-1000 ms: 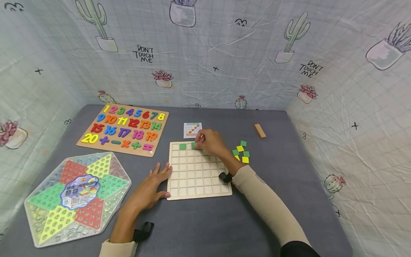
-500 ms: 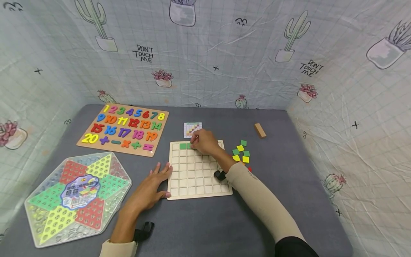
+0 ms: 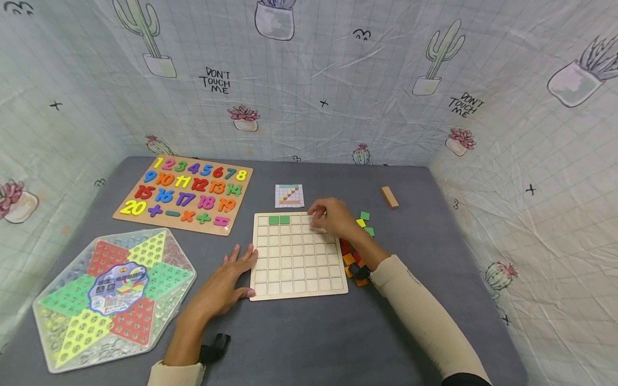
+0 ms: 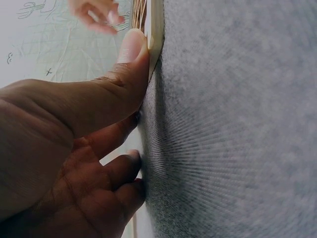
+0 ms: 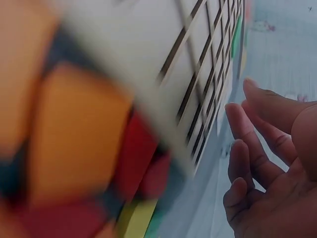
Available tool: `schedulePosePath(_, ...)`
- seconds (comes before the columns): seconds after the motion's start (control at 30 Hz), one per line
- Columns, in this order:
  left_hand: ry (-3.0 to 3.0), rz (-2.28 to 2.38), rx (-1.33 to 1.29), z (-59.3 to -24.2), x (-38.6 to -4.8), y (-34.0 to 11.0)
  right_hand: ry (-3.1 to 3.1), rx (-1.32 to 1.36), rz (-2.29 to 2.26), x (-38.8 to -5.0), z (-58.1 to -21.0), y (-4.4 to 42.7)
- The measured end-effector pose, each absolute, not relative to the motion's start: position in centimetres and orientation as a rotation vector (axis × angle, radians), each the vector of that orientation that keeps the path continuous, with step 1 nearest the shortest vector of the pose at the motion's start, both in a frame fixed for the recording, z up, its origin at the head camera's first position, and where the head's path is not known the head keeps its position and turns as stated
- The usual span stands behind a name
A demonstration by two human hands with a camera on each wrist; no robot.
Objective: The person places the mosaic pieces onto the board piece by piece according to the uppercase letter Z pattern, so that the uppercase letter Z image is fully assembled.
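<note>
Two beige sleeves (image 3: 420, 316) come in from the near side, a black wrist device (image 3: 215, 348) on each arm. Left hand (image 3: 219, 289): back upward, fingers straight and spread at the left edge of the wooden grid board (image 3: 298, 262), thumb tip pressed on its near left corner. One board, lying flat mid-table.

Left of the hand, one hexagonal game box (image 3: 87, 332): six printed triangles (two red, two yellow, two green). Central label (image 3: 118, 288) carries characters and a barcode, too small to read.

By the board's right edge, loose tiles (image 3: 348, 259): red, orange, yellow, green, partly under the right arm; full count cannot be told. Two green tiles (image 3: 279, 220) sit side by side in the board's far row, second and third cells from left.

Right hand (image 3: 337, 219): above the board's far right corner, fingers loosely bent, thumb and fingertips apart with a visible gap.

Beyond: one number board (image 3: 118, 213), numerals 1 to 20 plus five signs; one pattern card (image 3: 289, 196), gridded; one wooden block (image 3: 390, 197), set at a slant.

Farthest, a cactus-print cloth (image 3: 289, 69), "DON'T TOUCH ME" legible twice.
</note>
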State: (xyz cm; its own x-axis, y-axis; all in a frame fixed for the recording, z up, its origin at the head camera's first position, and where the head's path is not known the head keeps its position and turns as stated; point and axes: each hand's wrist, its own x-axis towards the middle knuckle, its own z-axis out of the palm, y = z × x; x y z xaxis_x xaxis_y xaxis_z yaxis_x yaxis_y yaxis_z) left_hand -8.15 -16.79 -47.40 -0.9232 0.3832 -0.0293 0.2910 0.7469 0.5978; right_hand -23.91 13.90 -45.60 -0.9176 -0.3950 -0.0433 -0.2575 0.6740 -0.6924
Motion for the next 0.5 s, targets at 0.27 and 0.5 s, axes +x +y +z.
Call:
schedulePosePath(0.27, 2.805, 0.919, 0.560, -47.5, -8.2, -16.9, 2.779, -0.481, -0.935, -23.3, -45.8, 19.9)
schedulePosePath(0.5, 2.807, 0.917, 0.563, -47.7, -8.3, -16.9, 2.814, -0.480, -0.803, -23.1, -45.9, 22.6)
